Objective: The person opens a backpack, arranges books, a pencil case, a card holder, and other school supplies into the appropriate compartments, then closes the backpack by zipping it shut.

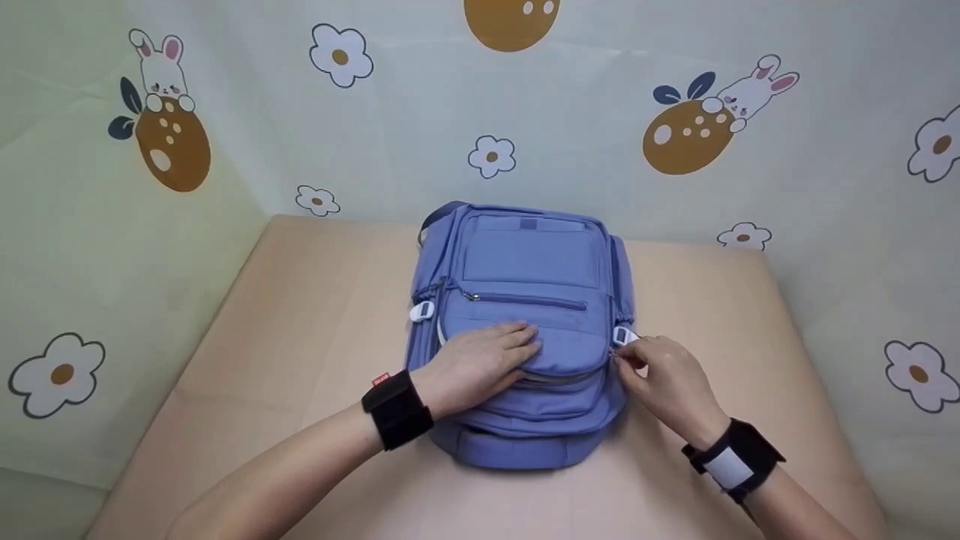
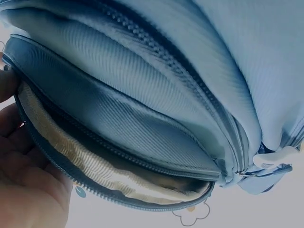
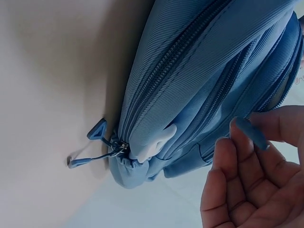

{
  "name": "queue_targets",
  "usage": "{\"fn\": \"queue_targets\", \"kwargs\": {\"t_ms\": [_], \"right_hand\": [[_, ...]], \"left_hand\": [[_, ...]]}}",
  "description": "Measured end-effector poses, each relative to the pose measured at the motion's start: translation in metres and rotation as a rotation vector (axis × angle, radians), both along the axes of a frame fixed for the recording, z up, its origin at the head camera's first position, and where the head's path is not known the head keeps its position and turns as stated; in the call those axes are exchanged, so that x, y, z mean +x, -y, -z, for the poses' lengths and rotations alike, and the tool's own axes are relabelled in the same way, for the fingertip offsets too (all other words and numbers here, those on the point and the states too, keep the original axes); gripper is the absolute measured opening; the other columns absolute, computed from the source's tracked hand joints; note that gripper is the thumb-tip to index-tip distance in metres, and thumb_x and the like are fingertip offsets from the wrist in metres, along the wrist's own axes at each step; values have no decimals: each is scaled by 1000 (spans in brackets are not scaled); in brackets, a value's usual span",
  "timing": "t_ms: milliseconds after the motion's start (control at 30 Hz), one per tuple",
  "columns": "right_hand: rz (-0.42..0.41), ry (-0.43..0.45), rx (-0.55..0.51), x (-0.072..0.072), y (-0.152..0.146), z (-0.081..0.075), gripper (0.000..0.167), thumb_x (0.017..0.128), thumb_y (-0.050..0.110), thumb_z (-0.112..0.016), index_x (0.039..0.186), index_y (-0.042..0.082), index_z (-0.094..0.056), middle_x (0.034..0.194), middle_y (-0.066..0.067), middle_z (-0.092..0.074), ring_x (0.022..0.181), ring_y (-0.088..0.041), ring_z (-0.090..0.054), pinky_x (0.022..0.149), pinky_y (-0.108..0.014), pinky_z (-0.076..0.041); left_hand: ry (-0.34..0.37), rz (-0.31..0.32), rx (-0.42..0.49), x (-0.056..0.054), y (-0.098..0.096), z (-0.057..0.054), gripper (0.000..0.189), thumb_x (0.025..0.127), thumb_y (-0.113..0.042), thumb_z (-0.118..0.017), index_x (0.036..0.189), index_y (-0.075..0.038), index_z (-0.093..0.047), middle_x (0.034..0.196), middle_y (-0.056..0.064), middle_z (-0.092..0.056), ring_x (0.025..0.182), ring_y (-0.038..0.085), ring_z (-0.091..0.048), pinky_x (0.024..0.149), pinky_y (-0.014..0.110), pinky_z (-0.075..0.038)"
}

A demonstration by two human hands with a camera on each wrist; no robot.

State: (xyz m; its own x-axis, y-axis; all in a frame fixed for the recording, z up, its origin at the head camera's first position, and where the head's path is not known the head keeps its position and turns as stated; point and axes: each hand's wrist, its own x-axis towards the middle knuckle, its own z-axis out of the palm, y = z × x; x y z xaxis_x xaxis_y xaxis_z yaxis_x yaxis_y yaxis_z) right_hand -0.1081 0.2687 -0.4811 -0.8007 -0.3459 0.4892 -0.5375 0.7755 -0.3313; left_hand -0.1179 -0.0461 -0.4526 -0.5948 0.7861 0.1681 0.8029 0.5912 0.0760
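Note:
A blue backpack [image 1: 540,255] lies on the table with its front face up. Across its front pocket my left hand [image 1: 484,364] rests with fairly straight fingers, its thumb near the pocket's edge. Seen from the left wrist, that pocket [image 2: 118,166] gapes and shows a pale lining; the palm lies beside its zippered edge. At the pocket's right corner my right hand [image 1: 667,379] pinches a small zipper pull [image 3: 251,134] between thumb and index finger. The other fingers of that hand are loosely curled.
The backpack stands on a beige table [image 1: 315,300]. White buckles [image 1: 422,311] sit on both its sides. A second zipper [image 1: 525,301] crosses the front above the pocket. Behind the table hangs a printed cloth [image 1: 420,97] with rabbits and flowers.

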Motion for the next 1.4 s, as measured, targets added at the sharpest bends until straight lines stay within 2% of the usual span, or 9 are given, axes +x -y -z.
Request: {"fn": "queue_targets", "kwargs": {"t_ms": [267,533,800,967,1167,1400], "right_hand": [[-9,-48,99,6,6,-6,8,81,7,-76,82,12,-70,73,7,-62,66,-13,-55,63,-35,-46],[-16,-118,167,25,21,-12,22,77,10,-76,73,19,-56,68,11,-47,61,-13,-46,58,-33,-40],[-65,-150,176,40,45,-10,16,78,13,-76,77,18,-61,70,11,-49,63,-11,-46,57,-30,-39],[-98,-151,183,41,53,-7,15,81,17,-77,79,18,-63,71,11,-53,64,-10,-48,56,-29,-40],[-96,-151,169,39,52,-5,16,81,16,-78,78,18,-62,71,11,-53,64,-11,-49,55,-29,-41],[-86,-130,163,38,48,-4,17,81,15,-76,75,20,-61,70,12,-51,64,-10,-48,54,-28,-41]], "left_hand": [[20,-8,8,1,0,0,44,105,-27,-59,146,-9,-57,155,10,-48,145,24,-41,115,38,-36],[32,-22,1,2,-1,-1,45,105,-28,-58,146,-9,-57,155,9,-47,145,24,-41,115,38,-37],[26,-17,0,1,-2,-2,45,105,-29,-60,145,-9,-57,155,10,-47,145,24,-42,116,37,-35],[24,-16,-6,1,-2,-1,46,104,-28,-61,146,-9,-56,155,10,-47,145,24,-41,116,36,-33],[30,-9,9,1,2,-2,46,104,-28,-61,145,-9,-57,154,9,-48,145,23,-42,116,36,-35],[-7,18,66,1,20,2,40,104,-26,-62,140,-9,-62,151,8,-53,141,22,-46,114,36,-38]]}}
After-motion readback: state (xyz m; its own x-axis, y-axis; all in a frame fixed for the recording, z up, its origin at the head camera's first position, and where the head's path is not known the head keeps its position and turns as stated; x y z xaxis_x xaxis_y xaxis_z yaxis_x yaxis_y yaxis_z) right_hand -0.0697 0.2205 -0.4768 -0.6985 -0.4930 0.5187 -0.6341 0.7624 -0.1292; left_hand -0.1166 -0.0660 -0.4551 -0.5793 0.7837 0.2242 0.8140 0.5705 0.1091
